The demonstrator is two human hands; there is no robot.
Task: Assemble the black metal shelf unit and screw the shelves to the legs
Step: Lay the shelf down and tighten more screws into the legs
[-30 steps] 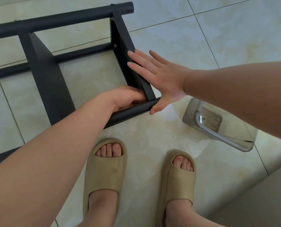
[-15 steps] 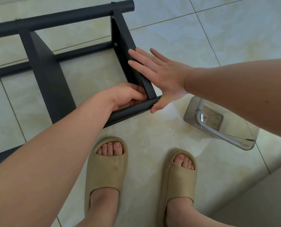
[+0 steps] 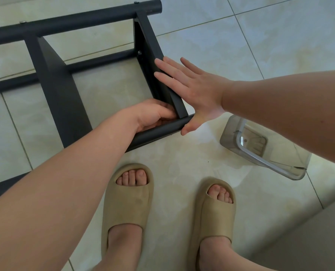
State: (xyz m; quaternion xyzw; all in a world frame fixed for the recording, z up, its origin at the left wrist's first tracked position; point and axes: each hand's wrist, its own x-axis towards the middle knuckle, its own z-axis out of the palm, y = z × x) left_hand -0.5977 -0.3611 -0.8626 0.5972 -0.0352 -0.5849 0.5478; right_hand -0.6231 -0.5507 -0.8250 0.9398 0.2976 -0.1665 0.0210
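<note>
Where it lies tipped on its side on the tiled floor (image 3: 211,36), the black shelf unit (image 3: 61,98) has its round legs running sideways and its flat shelves standing on edge between them. At the unit's right end, the end shelf (image 3: 151,55) meets the near leg (image 3: 159,132), and both hands are at that corner. The left hand (image 3: 153,116) reaches into the inside of the corner, fingers curled tight against shelf and leg; whether they pinch anything there is hidden, so I cannot tell. The right hand (image 3: 196,90) is flat and released, with straight fingers pressed on the end shelf's outer face and the thumb touching the tip of the near leg. A small screw head (image 3: 139,53) shows on the end shelf's inner face. To the right of the unit and apart from it, a clear plastic container (image 3: 264,149) lies on the floor. On the viewer's side of the unit stand two feet in beige sandals (image 3: 127,196).
</note>
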